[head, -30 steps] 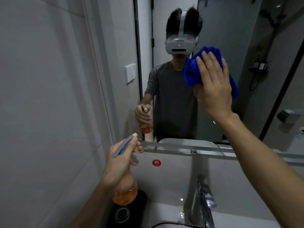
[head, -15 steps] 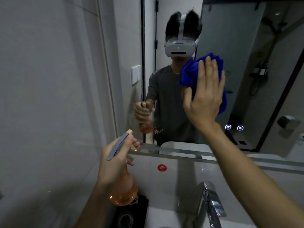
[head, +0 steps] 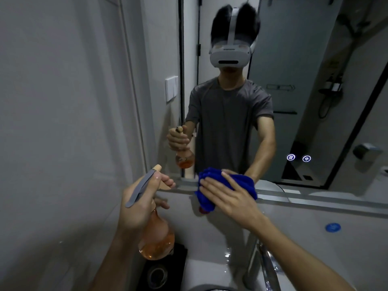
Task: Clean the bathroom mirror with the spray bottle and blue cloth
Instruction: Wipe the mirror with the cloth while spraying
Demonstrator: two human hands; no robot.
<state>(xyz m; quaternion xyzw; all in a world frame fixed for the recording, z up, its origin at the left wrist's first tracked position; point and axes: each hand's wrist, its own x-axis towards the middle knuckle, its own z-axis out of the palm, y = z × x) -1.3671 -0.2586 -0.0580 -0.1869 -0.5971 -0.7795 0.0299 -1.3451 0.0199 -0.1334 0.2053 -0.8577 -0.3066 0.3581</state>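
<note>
Head view shows my right hand [head: 230, 199] spread flat, fingers wide, palm pressing the bunched blue microfibre cloth [head: 212, 179] against the bottom edge of the wall-mounted bathroom mirror [head: 315, 59], where the glass meets its pale lower frame strip [head: 315, 197]. That grip is a press rather than a pinch: the cloth is trapped between palm and surface, with a loose fold hanging below the little finger.

My left hand [head: 139, 203] is wrapped closed around the neck of the round-bellied clear spray bottle with amber liquid [head: 156, 240], grey trigger lever [head: 139, 191] lying along the thumb side, nozzle aimed roughly at the mirror's lower left. It hangs above a dark tray [head: 161, 269] at the corner of the white washbasin bench [head: 210, 263], well apart from the cloth.

To do this pass well, I judge I should keep the palm flat and the pressure even, run the cloth along the bottom edge in overlapping strokes, and tuck the hanging fold so it does not drag. The lit touch icons [head: 298, 158] on the lower right glass could be triggered by a wipe, so I would go lightly there. The chrome tap [head: 267, 267] sits under my right forearm; I would keep the elbow raised clear of it.
</note>
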